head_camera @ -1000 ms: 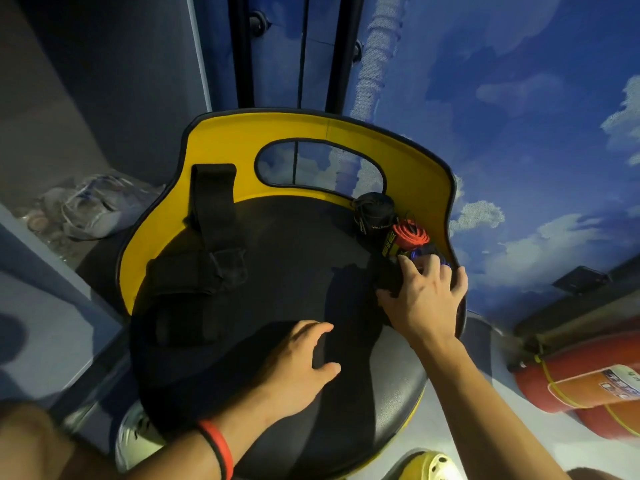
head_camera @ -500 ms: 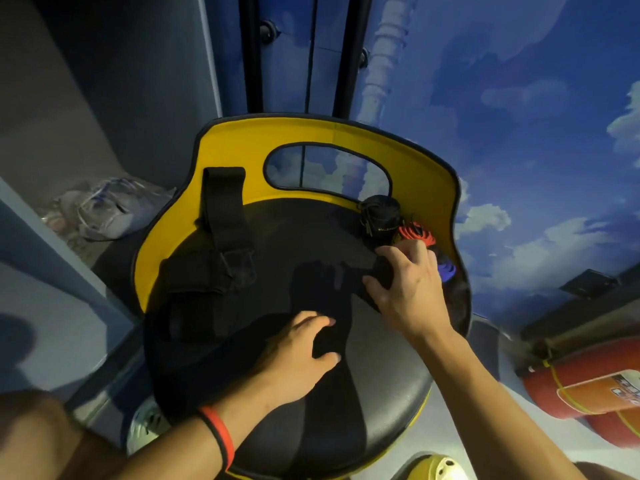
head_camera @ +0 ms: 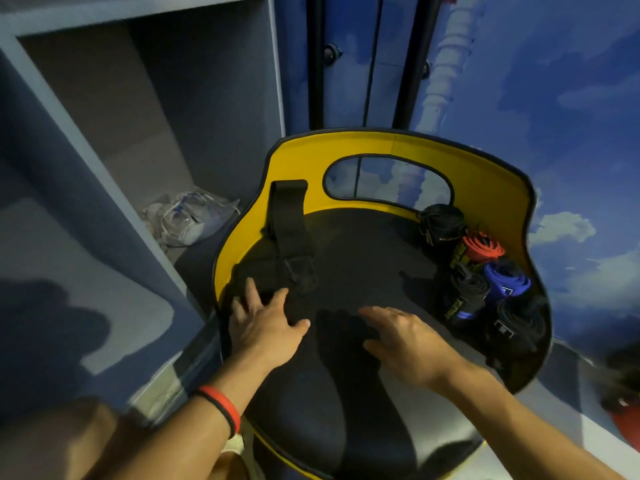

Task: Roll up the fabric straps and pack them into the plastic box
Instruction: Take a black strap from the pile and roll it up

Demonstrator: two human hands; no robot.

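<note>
Left hand [head_camera: 266, 327] palm down at the left edge of the seat, fingers spread and straight, fingertips laid on the near end of the unrolled black strap [head_camera: 289, 220], gripping nothing; right hand [head_camera: 408, 341] just beside it over the middle of the seat, fingers loosely stretched forward, likewise holding nothing, slightly blurred, so contact with the cushion impossible to tell. Behind everything, a wall [head_camera: 554, 98] painted with blue sky and white clouds. To the left, a grey-blue shelf unit [head_camera: 104, 140]. In the centre, a chair [head_camera: 485, 188] with a curved yellow backrest, pierced by an oval opening, around a round black seat [head_camera: 363, 258]. On the left of that seat, the unrolled strap: wide, black, upper end draped up against the backrest, a buckle-like patch partway down, lower end widening under the left fingertips. On the floor of the shelf unit's lower compartment, a crumpled clear plastic bag [head_camera: 194, 216]. Along the right side of the seat, tight against the backrest, a row of rolled straps [head_camera: 502, 277] touching one another: a rear black roll [head_camera: 441, 223], then a red roll [head_camera: 483, 245], a blue roll [head_camera: 509, 282], a black roll with yellow lettering [head_camera: 467, 296] just inside the blue one, and the nearest black roll [head_camera: 519, 323]. Smallest of all, a red and black wristband [head_camera: 221, 407] round the left wrist
</note>
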